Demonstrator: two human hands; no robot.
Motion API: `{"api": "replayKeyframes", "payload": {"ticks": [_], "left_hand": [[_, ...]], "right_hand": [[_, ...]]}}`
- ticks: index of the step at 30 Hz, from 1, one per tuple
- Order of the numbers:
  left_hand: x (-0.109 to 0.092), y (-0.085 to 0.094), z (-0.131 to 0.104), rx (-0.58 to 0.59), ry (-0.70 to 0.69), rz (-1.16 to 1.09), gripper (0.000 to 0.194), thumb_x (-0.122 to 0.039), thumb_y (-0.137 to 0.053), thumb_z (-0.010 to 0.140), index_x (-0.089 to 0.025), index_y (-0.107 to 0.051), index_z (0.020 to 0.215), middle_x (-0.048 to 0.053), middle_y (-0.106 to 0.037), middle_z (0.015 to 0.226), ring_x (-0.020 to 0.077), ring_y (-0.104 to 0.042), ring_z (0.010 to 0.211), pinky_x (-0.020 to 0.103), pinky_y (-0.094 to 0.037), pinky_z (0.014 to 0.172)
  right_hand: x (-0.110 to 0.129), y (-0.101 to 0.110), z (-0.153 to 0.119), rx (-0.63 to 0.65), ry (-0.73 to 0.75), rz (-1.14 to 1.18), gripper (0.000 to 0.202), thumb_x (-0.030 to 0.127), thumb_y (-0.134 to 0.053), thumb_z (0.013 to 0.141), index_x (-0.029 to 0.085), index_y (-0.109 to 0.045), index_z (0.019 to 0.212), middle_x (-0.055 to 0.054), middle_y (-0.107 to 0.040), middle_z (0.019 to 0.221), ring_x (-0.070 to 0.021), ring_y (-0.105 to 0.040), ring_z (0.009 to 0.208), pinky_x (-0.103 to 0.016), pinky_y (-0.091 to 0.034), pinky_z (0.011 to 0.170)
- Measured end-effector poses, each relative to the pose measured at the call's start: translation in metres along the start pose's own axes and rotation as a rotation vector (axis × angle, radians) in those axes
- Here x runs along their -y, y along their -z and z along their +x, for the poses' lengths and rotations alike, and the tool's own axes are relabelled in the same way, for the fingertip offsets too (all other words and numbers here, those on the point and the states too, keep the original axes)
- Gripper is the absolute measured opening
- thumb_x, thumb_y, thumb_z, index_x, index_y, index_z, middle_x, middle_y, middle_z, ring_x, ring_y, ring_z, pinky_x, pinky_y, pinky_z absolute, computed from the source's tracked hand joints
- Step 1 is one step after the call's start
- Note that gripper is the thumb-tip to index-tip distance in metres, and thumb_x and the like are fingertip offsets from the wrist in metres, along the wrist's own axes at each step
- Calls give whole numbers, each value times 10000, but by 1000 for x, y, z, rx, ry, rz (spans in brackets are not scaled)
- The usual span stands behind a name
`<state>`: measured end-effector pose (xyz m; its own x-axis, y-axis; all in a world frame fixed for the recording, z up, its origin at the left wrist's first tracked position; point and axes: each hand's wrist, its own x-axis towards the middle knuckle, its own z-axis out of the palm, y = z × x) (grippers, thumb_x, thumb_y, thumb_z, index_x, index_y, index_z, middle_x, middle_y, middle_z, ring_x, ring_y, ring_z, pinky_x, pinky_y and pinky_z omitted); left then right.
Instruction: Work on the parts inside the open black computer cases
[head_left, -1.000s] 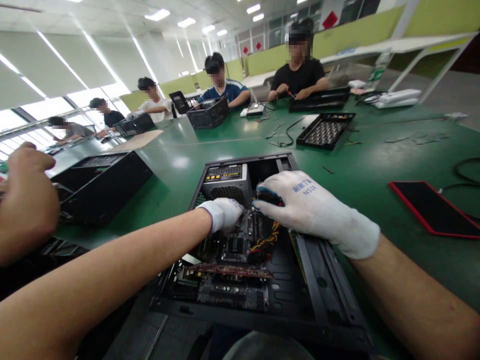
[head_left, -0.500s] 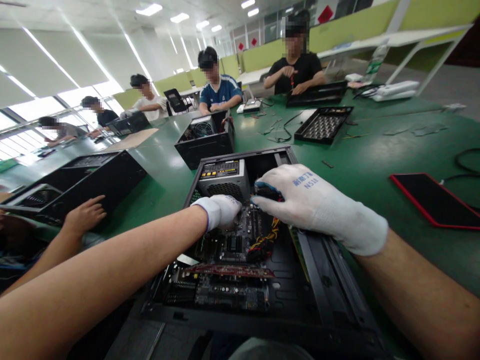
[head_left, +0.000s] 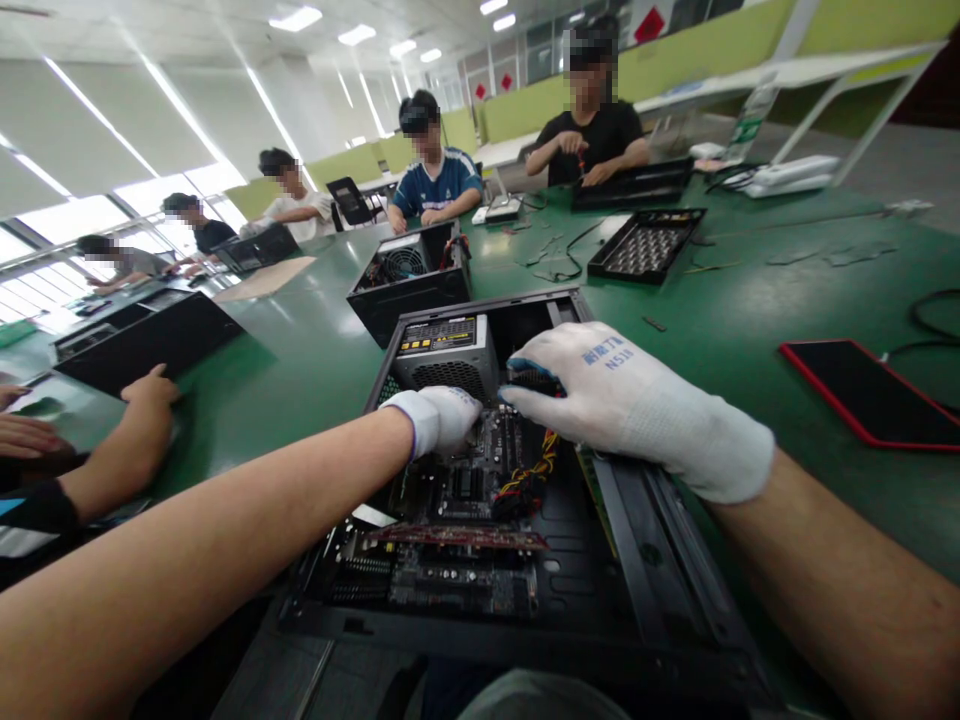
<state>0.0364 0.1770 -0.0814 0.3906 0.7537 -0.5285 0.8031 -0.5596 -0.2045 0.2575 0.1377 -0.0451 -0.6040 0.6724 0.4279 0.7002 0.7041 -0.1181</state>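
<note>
An opened black computer case (head_left: pixel 645 510) lies in front of me, with a motherboard (head_left: pixel 465 490) inside. My left hand (head_left: pixel 448 418), in a white glove, is closed over the board just below the power supply (head_left: pixel 444 355); its fingertips are hidden. My right hand (head_left: pixel 600 385), gloved too, reaches over the case's right side. Its thumb and fingers curl around a dark ribbed part that I cannot make out. Below that hand runs a bundle of yellow, red and black wires (head_left: pixel 534 472). A red expansion card (head_left: pixel 465 538) crosses the lower part of the board.
Another open case (head_left: pixel 409 285) stands beyond mine on the green table (head_left: pixel 300 350). A black perforated panel (head_left: pixel 646 246) lies further right, and a red-rimmed black tablet (head_left: pixel 874 395) is at the right. Co-workers sit around the table; one person's arm (head_left: pixel 142 430) is close on my left.
My hands have hardly moved. At the left, the co-worker's case has shifted away and the co-worker's arm has changed position.
</note>
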Motion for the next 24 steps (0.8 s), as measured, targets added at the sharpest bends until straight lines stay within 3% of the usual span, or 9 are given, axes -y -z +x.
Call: {"api": "replayKeyframes", "payload": {"ticks": [24], "left_hand": [[-1,1,-1,3,-6,-13,354,-286,-747,829,-135,-741,1150,177,-755,1216,324,-732,1105,382,-582,972]], "right_hand": [[2,2,0,8,22,-35,512,538,-535,1021,104,-718,1222,-162,-755,1138,-322,-677,1050,-425,-467,930]]}}
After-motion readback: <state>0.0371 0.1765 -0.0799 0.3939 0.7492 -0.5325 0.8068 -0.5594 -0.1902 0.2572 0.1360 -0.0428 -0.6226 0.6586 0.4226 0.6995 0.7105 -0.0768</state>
